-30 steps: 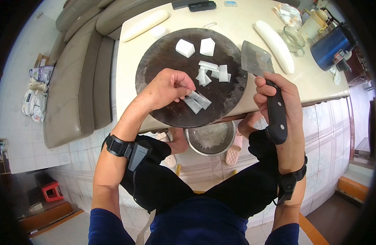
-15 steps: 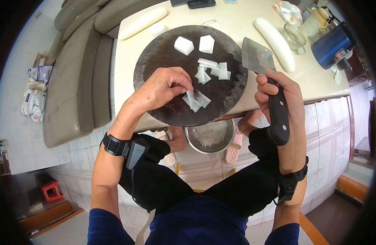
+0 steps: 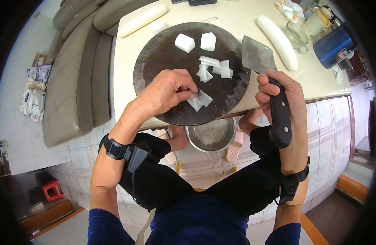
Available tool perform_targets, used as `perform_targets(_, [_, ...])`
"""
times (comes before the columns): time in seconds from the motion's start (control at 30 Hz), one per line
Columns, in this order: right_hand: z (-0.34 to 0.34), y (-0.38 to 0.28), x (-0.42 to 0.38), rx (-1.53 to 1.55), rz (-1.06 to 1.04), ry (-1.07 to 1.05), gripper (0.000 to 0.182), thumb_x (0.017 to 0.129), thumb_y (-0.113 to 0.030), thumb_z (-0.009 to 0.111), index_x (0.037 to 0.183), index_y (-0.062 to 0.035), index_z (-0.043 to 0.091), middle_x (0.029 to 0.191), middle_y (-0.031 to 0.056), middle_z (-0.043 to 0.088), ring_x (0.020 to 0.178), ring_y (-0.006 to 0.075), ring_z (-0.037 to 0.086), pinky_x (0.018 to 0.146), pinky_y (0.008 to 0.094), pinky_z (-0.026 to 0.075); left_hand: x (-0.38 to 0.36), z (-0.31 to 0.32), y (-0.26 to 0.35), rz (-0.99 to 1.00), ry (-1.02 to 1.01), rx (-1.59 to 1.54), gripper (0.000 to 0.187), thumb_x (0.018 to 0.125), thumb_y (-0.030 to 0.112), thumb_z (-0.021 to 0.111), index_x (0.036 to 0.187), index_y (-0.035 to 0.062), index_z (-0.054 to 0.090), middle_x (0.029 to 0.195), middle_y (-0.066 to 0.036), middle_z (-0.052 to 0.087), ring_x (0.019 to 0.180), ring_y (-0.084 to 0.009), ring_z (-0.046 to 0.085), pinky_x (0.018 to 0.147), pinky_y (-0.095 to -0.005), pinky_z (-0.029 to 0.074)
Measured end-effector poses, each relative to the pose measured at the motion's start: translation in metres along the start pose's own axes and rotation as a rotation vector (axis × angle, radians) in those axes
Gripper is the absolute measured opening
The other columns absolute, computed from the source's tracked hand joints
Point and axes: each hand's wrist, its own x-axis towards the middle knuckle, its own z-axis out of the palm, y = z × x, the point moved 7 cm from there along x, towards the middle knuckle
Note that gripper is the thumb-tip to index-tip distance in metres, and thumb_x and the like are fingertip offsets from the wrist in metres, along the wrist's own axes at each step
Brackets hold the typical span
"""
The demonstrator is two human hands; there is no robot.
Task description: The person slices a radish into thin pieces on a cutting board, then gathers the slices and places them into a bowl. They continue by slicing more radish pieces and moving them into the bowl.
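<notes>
My left hand (image 3: 169, 90) is pinched over the thin white slices (image 3: 199, 100) near the front of the round dark board (image 3: 163, 51), its fingertips on one of them. In my right hand (image 3: 284, 96) is the black handle of a cleaver (image 3: 258, 55), its broad blade pointing away from me at the board's right edge. A small pile of white slices (image 3: 214, 68) lies right of the board's middle. Farther back on the board sit two white chunks, one at the left (image 3: 185, 43) and one at the right (image 3: 208, 41).
Long white peeled vegetables lie on the table at the back left (image 3: 143, 20) and right (image 3: 277, 43). A glass jug (image 3: 296, 37) and a blue container (image 3: 334, 47) stand at the right. Below the table edge, a metal bowl (image 3: 210, 135) holds white shreds.
My left fingers have shifted slightly right and now cover more of the front slices. My right hand still holds the cleaver in nearly the same place.
</notes>
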Motion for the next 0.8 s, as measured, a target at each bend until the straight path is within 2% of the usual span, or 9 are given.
perform_targets(0.17, [-0.0009,0.0017,0.0010,-0.002,0.009,-0.004,0.010,0.090,-0.007,0.054,0.088,0.0003,0.048,0.078,0.0127,0.059,0.053,0.0103,0.048,0.052,0.0263,0.039,-0.0018,0.0007,0.0001,-0.009,0.053,0.004,0.012,0.080,0.002,0.071,0.093,-0.0004,0.071,0.086,-0.009,0.065,0.081,-0.0202,0.063,0.071,-0.0317,0.051])
perform_targets(0.33, [-0.0013,0.0020,0.0007,-0.009,0.019,-0.014,0.009,0.090,-0.007,0.054,0.088,-0.0001,0.048,0.078,0.0126,0.059,0.053,0.0102,0.048,0.052,0.0265,0.040,-0.0062,-0.0005,0.0024,-0.068,-0.008,-0.052,0.016,0.078,0.001,0.073,0.093,0.0014,0.071,0.089,-0.006,0.064,0.077,-0.0170,0.060,0.070,-0.0302,0.051])
perform_targets(0.47, [-0.0007,0.0021,-0.0001,-0.015,0.013,-0.012,0.009,0.091,-0.008,0.054,0.088,-0.0003,0.049,0.078,0.0124,0.059,0.053,0.0103,0.048,0.052,0.0267,0.040,-0.0060,0.0022,0.0007,-0.055,0.023,-0.018,0.017,0.077,0.001,0.075,0.094,0.0022,0.071,0.089,-0.004,0.063,0.075,-0.0149,0.059,0.069,-0.0283,0.051])
perform_targets(0.8, [-0.0007,0.0027,-0.0010,-0.039,0.009,0.004,0.010,0.091,-0.008,0.054,0.089,0.0002,0.049,0.077,0.0118,0.059,0.053,0.0096,0.047,0.050,0.0251,0.040,-0.0055,0.0045,-0.0008,-0.029,0.097,0.005,0.014,0.079,0.004,0.074,0.091,-0.0016,0.069,0.086,-0.008,0.062,0.071,-0.0150,0.061,0.064,-0.0283,0.051])
